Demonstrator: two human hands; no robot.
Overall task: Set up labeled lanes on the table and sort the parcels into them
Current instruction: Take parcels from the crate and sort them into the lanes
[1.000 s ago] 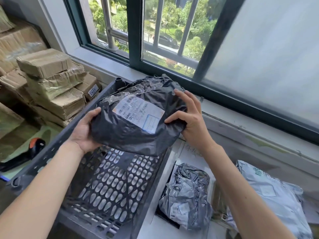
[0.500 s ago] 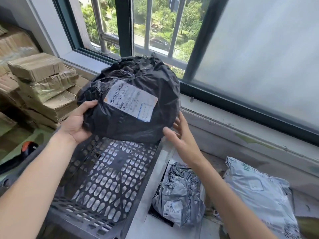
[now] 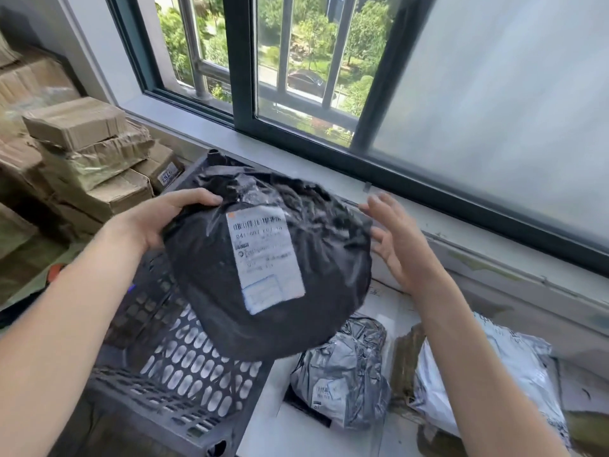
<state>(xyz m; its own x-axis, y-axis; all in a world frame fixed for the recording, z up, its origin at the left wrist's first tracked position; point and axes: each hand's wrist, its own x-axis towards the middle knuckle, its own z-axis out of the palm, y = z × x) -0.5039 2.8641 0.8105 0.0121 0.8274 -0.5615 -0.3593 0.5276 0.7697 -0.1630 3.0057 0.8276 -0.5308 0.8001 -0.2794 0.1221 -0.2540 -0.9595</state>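
While one parcel [image 3: 263, 275] aloft, three altogether.

Single head view, downward, close over hands [image 3: 155, 222].

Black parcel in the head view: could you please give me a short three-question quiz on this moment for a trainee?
1. True or false: the black parcel lies inside the crate.
2. Which hand grips the parcel? A) left hand B) right hand C) both
3. Fill in: the crumpled grey parcel lies to the crate's ___.
Key: 1 false, it is held above the crate; 2 A, the right hand is open beside it; 3 right.
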